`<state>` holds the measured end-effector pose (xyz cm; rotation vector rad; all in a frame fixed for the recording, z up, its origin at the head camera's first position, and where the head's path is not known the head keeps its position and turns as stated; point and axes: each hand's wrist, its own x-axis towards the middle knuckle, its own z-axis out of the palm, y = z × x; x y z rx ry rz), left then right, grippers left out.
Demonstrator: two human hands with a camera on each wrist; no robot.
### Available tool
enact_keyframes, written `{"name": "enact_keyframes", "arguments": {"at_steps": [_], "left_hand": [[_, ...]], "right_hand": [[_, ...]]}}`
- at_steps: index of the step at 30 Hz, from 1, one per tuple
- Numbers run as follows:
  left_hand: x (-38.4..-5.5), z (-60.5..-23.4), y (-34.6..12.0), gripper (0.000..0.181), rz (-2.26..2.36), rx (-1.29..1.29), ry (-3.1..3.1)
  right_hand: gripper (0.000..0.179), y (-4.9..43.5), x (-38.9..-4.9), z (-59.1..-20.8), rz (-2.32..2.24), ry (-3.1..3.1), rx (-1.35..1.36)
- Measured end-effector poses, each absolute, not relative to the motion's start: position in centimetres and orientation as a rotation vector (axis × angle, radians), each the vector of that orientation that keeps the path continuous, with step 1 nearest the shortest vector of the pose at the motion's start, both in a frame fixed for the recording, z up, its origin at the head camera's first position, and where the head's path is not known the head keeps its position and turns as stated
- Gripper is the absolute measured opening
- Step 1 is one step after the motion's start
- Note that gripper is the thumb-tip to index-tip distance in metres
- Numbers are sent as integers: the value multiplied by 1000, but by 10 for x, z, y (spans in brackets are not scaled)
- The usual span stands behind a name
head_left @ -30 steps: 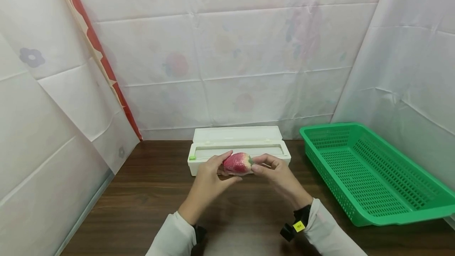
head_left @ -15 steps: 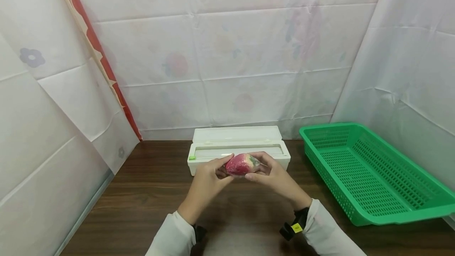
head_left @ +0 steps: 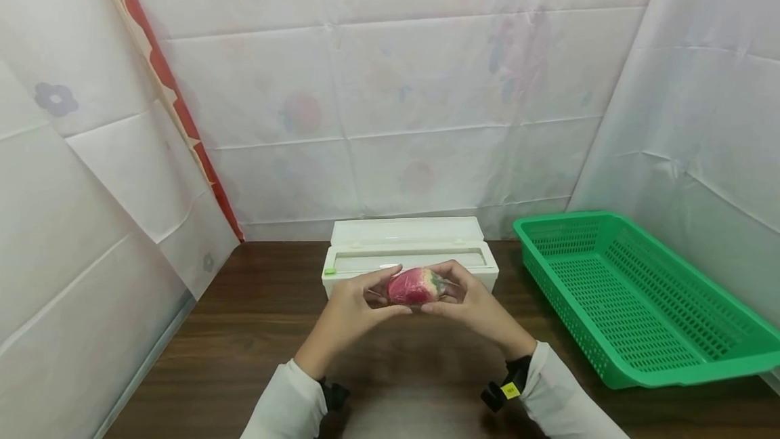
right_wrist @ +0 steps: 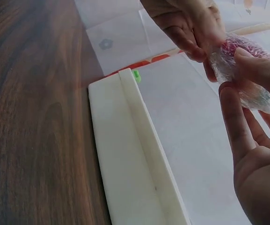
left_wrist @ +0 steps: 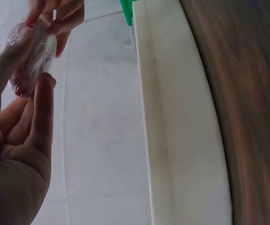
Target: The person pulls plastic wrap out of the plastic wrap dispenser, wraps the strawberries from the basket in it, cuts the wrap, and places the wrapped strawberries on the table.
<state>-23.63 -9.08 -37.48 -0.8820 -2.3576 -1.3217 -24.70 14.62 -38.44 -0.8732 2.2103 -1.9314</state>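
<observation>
Between both hands, in front of the white box, is a red strawberry-shaped fruit with a cream and green end, wrapped in clear plastic film. My left hand holds its red left end, thumb below and fingers behind. My right hand grips the green right end, with the thumb at the lower front edge. In the left wrist view the wrapped fruit shines with crinkled film, and fingertips of both hands press on it. In the right wrist view loose film bunches round the fruit.
A long white cling film dispenser box stands behind the hands with its lid raised and a green tab at its left. A green perforated basket stands on the right of the brown wooden table. White sheeting encloses the back and sides.
My right hand has gone from pinching the green tip to holding round that end. The fruit has shifted slightly right, and my left wrist has moved a little left.
</observation>
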Motion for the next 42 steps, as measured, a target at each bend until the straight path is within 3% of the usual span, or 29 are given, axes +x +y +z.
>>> {"name": "enact_keyframes", "arguments": {"at_steps": [12,20,42], "left_hand": [[-236,-373,-95,45,-1419,-991,-2390],[-227,-362,-96,43,-1406,-1110,-2449],[-247,-407,-98,33,-1175,-1147,-2797]], "right_hand": [[55,146,-228,-358,-1733,2324,-1019],[54,150,-239,-374,-1452,2510,-1233],[48,156,-247,-400,-1058,2602,-1129]]}}
